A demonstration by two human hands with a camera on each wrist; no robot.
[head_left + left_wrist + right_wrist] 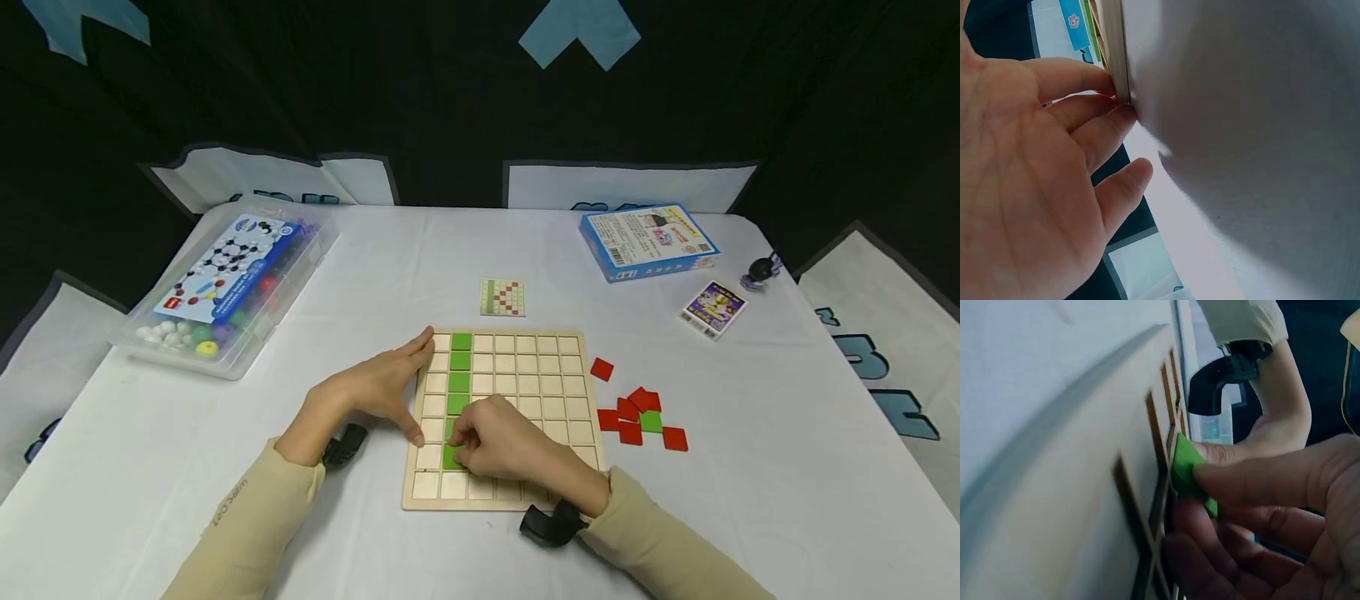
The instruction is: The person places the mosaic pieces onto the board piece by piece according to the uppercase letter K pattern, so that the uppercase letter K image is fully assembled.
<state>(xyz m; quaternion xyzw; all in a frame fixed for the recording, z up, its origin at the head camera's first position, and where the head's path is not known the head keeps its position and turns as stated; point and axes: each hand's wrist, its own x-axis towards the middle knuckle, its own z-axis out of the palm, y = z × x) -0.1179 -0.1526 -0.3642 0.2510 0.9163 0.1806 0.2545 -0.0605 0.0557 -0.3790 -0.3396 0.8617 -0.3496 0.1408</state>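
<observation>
A square wooden grid board lies on the table. Several green square tiles fill its second column from the top edge downward. Over the lower part of that column, my right hand pinches a green tile with curled fingers at the grid, thumb on its face in the right wrist view. The board's left side is braced by my left hand, fingers extended and thumb apart, fingertips touching the wooden edge in the left wrist view. Part of the green column is hidden by my right hand.
Loose red tiles and a green tile lie right of the board. A small pattern card sits beyond it. Further out are a clear plastic case, a blue box, a card pack and a small dark object.
</observation>
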